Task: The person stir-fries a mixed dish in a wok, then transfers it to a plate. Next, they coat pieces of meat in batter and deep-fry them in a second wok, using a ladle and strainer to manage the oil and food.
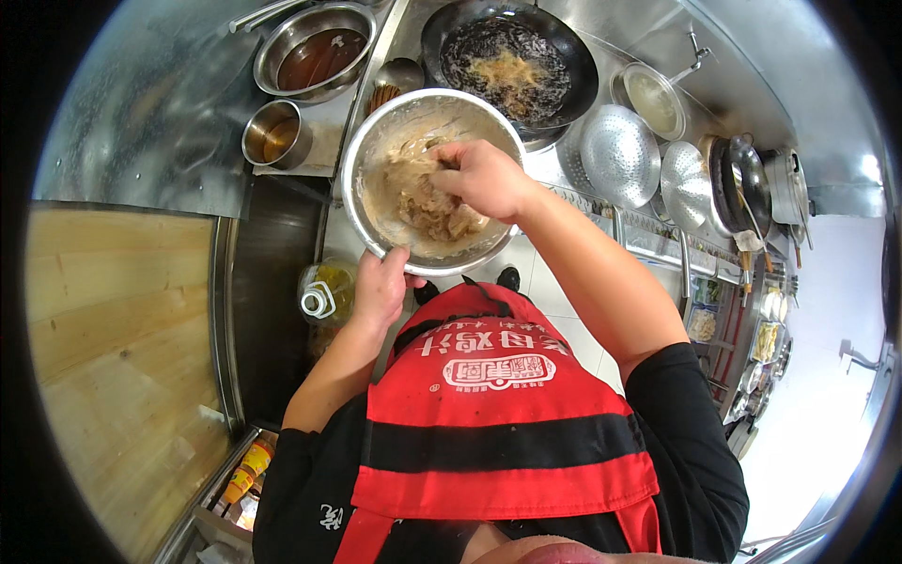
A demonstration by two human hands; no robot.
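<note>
My left hand [384, 285] grips the near rim of a steel mixing bowl [363, 218], thumb over the edge and fingers underneath. Wet, battered pieces of food [419, 194] lie in the bowl, and pale batter smears its inner wall. My right hand [486, 176] reaches in from the right, its curled fingers pinching some of the battered food; the fingertips are partly hidden. Just beyond the bowl, a black wok [581, 77] holds bubbling dark oil [458, 77], with a golden clump of frying food [511, 74] at its middle.
Left of the wok are a steel basin of brown liquid [320, 60], a steel pot [303, 144] and a ladle [400, 72]. On the right sit a perforated strainer [620, 155], another strainer [683, 180] and stacked pans [750, 173]. An oil jug [328, 292] stands low at left.
</note>
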